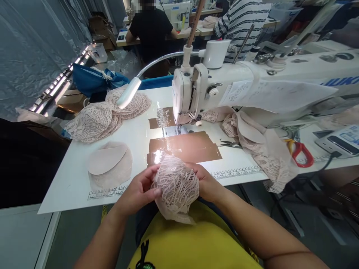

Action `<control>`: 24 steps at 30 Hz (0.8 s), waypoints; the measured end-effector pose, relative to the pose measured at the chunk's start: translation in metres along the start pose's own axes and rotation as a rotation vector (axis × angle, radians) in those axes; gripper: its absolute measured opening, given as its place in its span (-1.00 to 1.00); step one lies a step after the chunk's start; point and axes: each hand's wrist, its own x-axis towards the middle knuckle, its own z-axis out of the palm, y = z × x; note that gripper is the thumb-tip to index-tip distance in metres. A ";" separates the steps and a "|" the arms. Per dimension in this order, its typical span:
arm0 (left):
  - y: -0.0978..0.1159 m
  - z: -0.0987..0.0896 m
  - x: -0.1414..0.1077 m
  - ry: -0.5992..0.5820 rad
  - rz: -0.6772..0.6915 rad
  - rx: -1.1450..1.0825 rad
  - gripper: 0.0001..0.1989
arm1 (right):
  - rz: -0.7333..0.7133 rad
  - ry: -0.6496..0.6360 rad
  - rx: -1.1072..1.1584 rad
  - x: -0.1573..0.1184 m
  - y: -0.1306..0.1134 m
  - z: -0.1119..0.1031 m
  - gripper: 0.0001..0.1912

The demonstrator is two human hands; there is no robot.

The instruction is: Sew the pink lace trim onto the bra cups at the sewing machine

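A beige lace bra cup (pixel 178 185) is held up at the front edge of the sewing table, its domed lace side facing me. My left hand (pixel 144 190) grips its left edge, thumb in front and fingers behind. On the opposite edge, my right hand (pixel 203 181) is closed on the cup, its fingertips partly hidden behind the lace. Just beyond stands a white sewing machine (pixel 186 93), its needle area over brown tape (pixel 185 147) stuck on the tabletop. To the left lies a flat beige cup piece (pixel 109 162) with sheer fabric.
Stacked lace cups (pixel 95 119) lie at the back left under a lamp (pixel 129 93). Small black snips (pixel 231 144), red-handled scissors (pixel 301 153) and a heap of beige lace pieces (pixel 258 145) are at the right. A ruler strip (pixel 238 172) runs along the front edge. Two people sit beyond.
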 end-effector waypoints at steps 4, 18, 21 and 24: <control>-0.010 0.003 -0.004 -0.025 -0.039 -0.161 -0.53 | -0.072 0.291 0.006 0.002 0.007 -0.003 -0.58; -0.003 0.016 0.001 0.436 0.013 -0.489 -0.76 | -0.110 0.302 -0.249 -0.001 0.004 -0.015 -0.66; -0.005 0.027 0.008 0.455 -0.025 -0.762 -0.57 | -0.198 0.404 -0.170 0.001 0.007 -0.008 -0.65; -0.011 0.047 0.009 0.222 -0.107 -0.850 -0.37 | -0.229 0.426 -0.083 0.006 0.012 0.000 -0.68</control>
